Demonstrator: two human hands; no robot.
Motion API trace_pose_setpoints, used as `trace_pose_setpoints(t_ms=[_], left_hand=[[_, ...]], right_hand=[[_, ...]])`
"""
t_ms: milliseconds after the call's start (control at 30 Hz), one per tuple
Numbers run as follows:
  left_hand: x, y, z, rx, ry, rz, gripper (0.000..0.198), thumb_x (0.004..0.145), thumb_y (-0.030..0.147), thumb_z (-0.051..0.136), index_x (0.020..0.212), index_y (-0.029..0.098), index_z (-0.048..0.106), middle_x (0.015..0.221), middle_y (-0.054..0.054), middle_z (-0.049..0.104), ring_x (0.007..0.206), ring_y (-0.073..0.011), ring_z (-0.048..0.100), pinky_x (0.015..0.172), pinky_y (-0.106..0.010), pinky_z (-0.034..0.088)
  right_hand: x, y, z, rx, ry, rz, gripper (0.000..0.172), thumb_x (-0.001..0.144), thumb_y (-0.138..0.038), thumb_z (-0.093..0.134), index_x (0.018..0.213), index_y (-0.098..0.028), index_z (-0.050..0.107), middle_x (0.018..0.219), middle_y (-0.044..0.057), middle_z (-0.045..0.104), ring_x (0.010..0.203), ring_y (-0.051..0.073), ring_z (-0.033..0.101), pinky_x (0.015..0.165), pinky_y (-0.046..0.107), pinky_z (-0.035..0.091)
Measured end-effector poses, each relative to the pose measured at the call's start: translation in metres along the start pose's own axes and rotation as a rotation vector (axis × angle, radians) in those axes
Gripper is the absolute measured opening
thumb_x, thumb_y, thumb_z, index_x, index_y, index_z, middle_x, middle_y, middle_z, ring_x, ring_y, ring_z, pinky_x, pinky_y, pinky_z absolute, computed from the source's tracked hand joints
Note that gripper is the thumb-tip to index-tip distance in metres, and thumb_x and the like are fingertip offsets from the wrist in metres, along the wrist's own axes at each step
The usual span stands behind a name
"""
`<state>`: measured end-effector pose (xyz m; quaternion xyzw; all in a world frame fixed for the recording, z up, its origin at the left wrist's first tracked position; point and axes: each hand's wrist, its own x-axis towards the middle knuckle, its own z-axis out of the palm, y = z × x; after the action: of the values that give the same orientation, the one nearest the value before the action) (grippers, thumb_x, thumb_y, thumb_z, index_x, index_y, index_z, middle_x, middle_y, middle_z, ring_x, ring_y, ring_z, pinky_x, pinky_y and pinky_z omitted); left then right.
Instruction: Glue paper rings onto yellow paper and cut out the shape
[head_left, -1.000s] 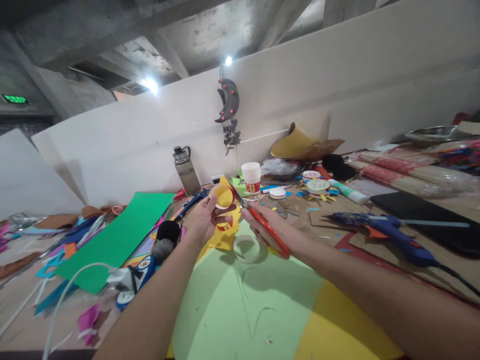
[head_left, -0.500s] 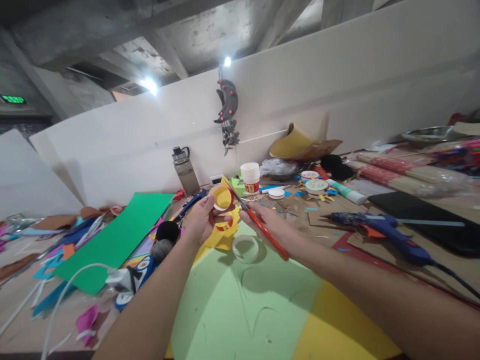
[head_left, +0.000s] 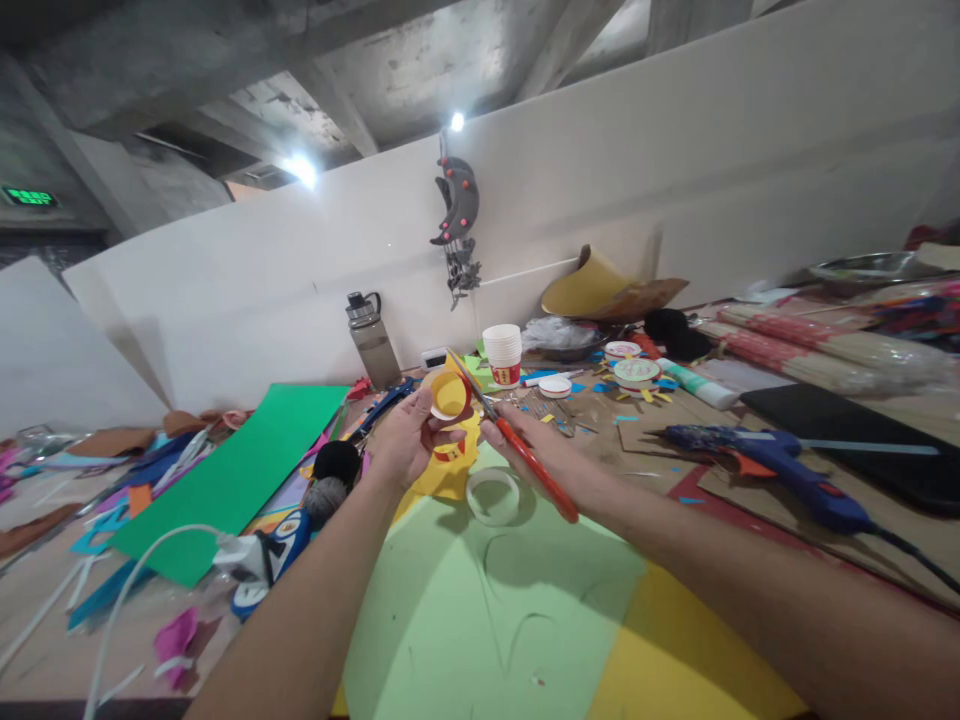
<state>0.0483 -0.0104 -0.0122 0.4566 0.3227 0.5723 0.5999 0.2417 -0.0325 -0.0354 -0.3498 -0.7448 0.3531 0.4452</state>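
Between the fingers of my left hand [head_left: 405,435] is a short ring cut from a paper cup [head_left: 448,394], with yellow paper inside it. My right hand [head_left: 536,440] is closed round red-handled scissors [head_left: 536,468], whose blades point up and left along the ring's right side. A strip of yellow paper shows at the blades; whether they are cutting it I cannot tell. Below my hands lie yellow paper scraps [head_left: 446,482], another red-and-yellow cup piece [head_left: 450,452] and a pale ring [head_left: 493,497] on light green paper [head_left: 480,590].
Stacked paper cups [head_left: 502,350] and a water bottle [head_left: 373,345] stand at the back. A blue glue gun [head_left: 772,470] lies at right near a black pad [head_left: 862,440]. Green sheet [head_left: 240,470], yarn balls [head_left: 335,463] and a power plug [head_left: 244,560] lie at left.
Both hands, the cup ring and the scissors stay almost in place. The whole view has shifted very slightly.
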Motion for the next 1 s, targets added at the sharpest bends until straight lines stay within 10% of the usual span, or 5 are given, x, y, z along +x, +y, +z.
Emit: trace_pose_setpoints(t_ms=[500, 1000], left_hand=[[0.0001, 0.0047, -0.0019, 0.01, -0.027, 0.008, 0.028, 0.088, 0.036, 0.064, 0.103, 0.012, 0.069, 0.091, -0.01, 0.076, 0.08, -0.0219, 0.075, 0.063, -0.025, 0.063], [0.0036, 0.0021, 0.0072, -0.19, 0.19, 0.032, 0.02, 0.09, 0.03, 0.062, 0.088, 0.011, 0.067, 0.079, -0.006, 0.074, 0.062, -0.0111, 0.069, 0.064, -0.02, 0.062]], right_hand=[[0.0006, -0.0038, -0.0022, -0.099, 0.037, 0.025, 0.028, 0.087, -0.044, 0.055, 0.103, -0.022, 0.062, 0.097, 0.005, 0.072, 0.084, 0.021, 0.065, 0.074, 0.032, 0.049], [0.0007, -0.0072, -0.0017, -0.127, 0.04, 0.064, 0.03, 0.087, -0.049, 0.053, 0.094, -0.022, 0.062, 0.09, 0.005, 0.071, 0.081, 0.023, 0.066, 0.071, 0.032, 0.048]])
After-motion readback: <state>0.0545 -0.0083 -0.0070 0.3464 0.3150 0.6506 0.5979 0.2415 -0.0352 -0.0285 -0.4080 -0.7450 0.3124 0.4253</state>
